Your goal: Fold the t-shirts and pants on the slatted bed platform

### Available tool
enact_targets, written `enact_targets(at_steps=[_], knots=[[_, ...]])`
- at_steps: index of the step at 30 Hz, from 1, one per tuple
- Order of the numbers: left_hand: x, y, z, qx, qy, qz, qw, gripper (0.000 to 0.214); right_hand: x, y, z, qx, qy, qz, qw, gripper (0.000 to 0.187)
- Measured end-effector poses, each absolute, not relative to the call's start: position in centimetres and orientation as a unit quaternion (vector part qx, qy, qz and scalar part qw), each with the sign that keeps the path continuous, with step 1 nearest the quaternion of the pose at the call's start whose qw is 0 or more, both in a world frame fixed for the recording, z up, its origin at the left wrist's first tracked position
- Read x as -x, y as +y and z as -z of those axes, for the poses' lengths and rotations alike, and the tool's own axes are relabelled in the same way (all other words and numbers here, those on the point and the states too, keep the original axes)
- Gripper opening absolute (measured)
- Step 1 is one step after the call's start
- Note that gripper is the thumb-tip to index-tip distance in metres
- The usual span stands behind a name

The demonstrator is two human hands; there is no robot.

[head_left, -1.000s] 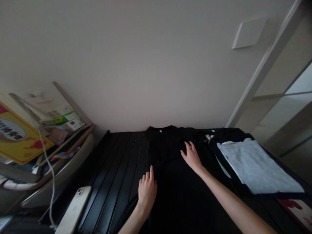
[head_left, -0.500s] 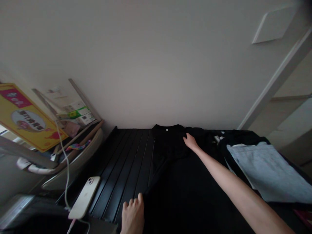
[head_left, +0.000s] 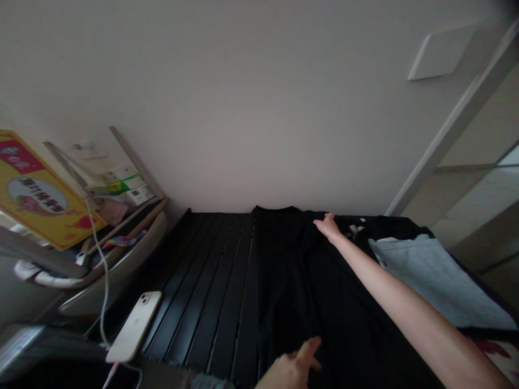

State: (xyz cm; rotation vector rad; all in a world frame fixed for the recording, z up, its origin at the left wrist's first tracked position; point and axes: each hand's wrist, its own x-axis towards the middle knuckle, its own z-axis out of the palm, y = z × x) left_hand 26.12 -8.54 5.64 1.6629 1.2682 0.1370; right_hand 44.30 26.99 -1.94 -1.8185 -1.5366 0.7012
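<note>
A black long garment, a shirt by its neckline (head_left: 279, 281), lies spread over a black slatted table, its left edge running fairly straight toward me. My right hand (head_left: 329, 227) rests on the upper part of the cloth near the wall, fingers stretched out and apart. Low in the view, my left hand (head_left: 290, 370) is over the near part of the shirt with its fingers extended and parted. Neither hand visibly grips the fabric. Dark folds are hard to make out.
Folded clothes with a light grey piece (head_left: 438, 275) on top lie at the right. At the left, a white phone (head_left: 135, 324) with a cable rests on the slats (head_left: 203, 292). Beyond it stands a cart (head_left: 121, 265) holding a yellow box (head_left: 48, 194). A wall (head_left: 259, 108) rises behind.
My left hand has moved right from the shirt's left side and let go of the cloth, which now lies folded inward. My right hand has shifted slightly right and its fingers have opened.
</note>
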Motion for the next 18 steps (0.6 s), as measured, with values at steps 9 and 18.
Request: enact_targets(at_steps=[9, 18], knots=[[-24.9, -6.0, 2.6, -0.738, 0.647, -0.114, 0.153, 0.065, -40.4, 22.7, 3.2, 0.587, -0.758, -0.159, 0.234, 0.048], [-23.6, -6.5, 8.9, -0.749, 0.647, -0.084, 0.112, 0.082, -29.9, 26.9, 1.7, 0.496, -0.839, -0.139, 0.177, 0.061]])
